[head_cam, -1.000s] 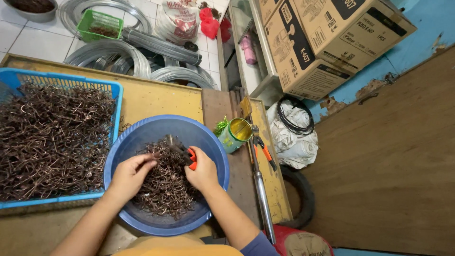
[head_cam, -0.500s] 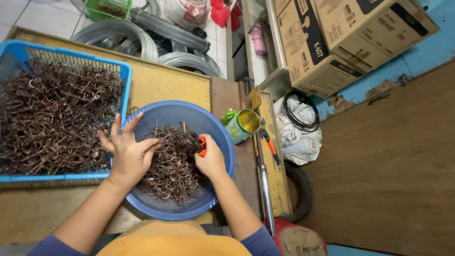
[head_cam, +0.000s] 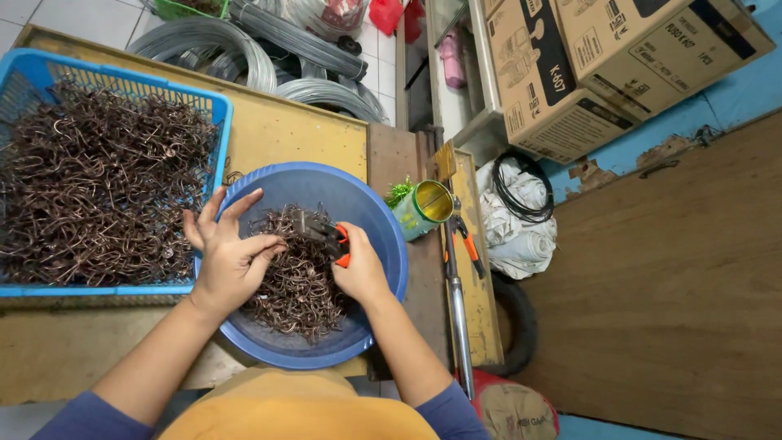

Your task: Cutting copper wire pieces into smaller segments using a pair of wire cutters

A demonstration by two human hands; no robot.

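Observation:
A round blue basin [head_cam: 371,216] on the wooden table holds a heap of small brown wire hooks [head_cam: 297,285]. My right hand [head_cam: 358,269] grips orange-handled pliers [head_cam: 330,236] whose dark jaws point left over the heap. My left hand [head_cam: 232,257] hovers at the basin's left rim, thumb and forefinger pinched on one wire piece near the plier jaws, other fingers spread. To the left stands a blue plastic basket [head_cam: 218,114] piled with many more brown wire hooks [head_cam: 98,191].
A green and yellow tin can [head_cam: 423,208] stands right of the basin, beside an orange-handled tool [head_cam: 468,240] and a metal bar [head_cam: 456,310]. Coils of grey wire [head_cam: 204,41] lie on the tiled floor behind the table. Cardboard boxes [head_cam: 603,57] sit at the upper right.
My left hand has come back from the basket side to the basin and pinched a wire piece. My right hand has lifted the pliers toward it. The camera view has shifted slightly.

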